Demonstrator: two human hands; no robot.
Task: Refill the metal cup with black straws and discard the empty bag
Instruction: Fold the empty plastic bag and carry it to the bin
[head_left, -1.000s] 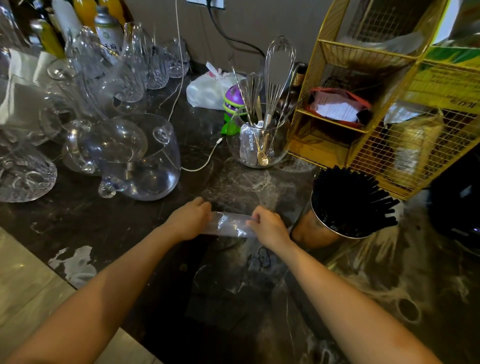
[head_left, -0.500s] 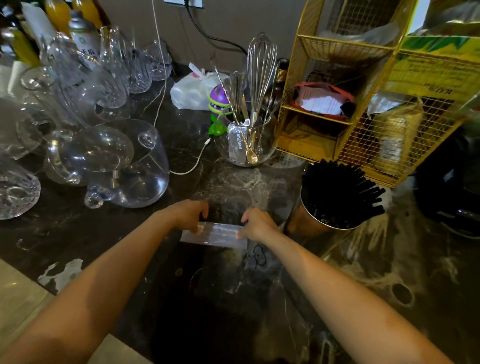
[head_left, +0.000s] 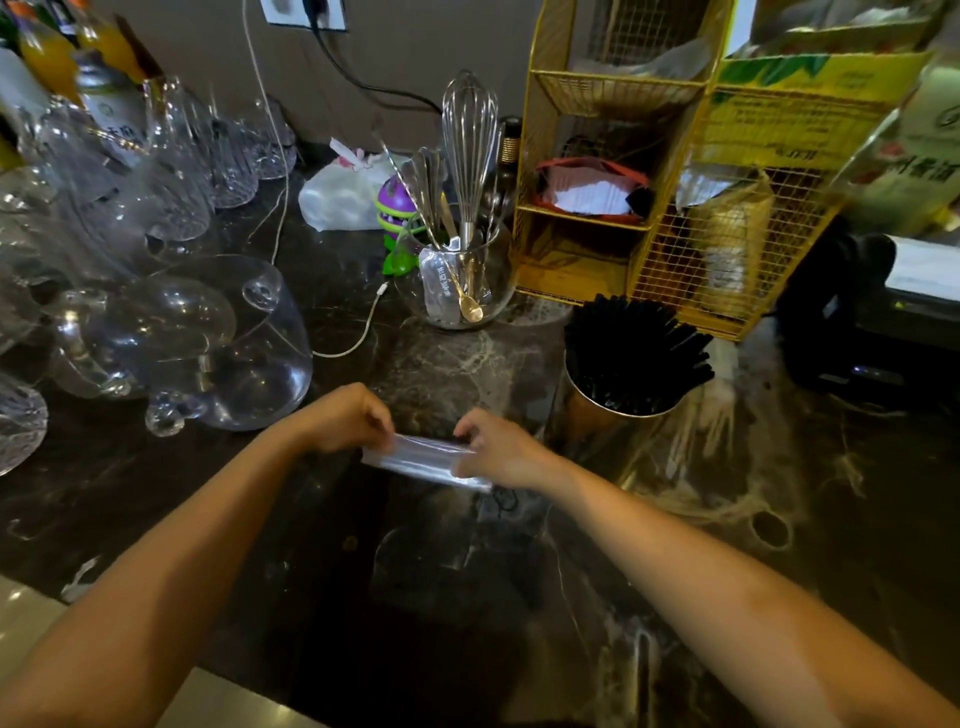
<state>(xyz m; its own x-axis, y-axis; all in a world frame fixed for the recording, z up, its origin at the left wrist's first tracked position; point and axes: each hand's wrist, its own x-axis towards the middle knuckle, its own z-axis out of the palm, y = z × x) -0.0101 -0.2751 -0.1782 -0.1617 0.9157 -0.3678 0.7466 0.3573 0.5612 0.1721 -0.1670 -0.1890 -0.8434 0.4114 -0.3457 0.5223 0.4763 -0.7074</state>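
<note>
Bag (head_left: 422, 459): clear thin plastic, flattened and folded into a narrow glossy strip, creased lengthwise, held low over the counter (head_left: 779, 519) between both hands, at the centre of the view. Left hand (head_left: 347, 418) curled, its grip pinching the bag's left end; right hand (head_left: 503, 451) likewise clenched on the right end, fingers bent over the top edge. Both forearms bare, reaching in from the near edge. Just right of the right hand stands the cup (head_left: 587, 415): smooth cylinder of polished metal with a coppery sheen, packed full of straws (head_left: 636, 349), matte black, thin and straight, fanning out above the rim toward the right. Counter is dark polished stone with pale veining, reflective. Behind the cup, a yellow wire rack (head_left: 670, 208), square mesh, with compartments holding papers and packets. Left of the rack, a round clear glass bowl (head_left: 457, 291) holding a steel whisk (head_left: 469, 150), spoons and other long utensils. A purple and green plastic toy (head_left: 397, 218) sits beside the bowl, with a knotted white bag behind it. A thin white cable (head_left: 358, 332) snakes across the stone. Far left: clustered glassware (head_left: 171, 343), bulbous clear pitchers and cut-pattern glasses, some inverted.
</note>
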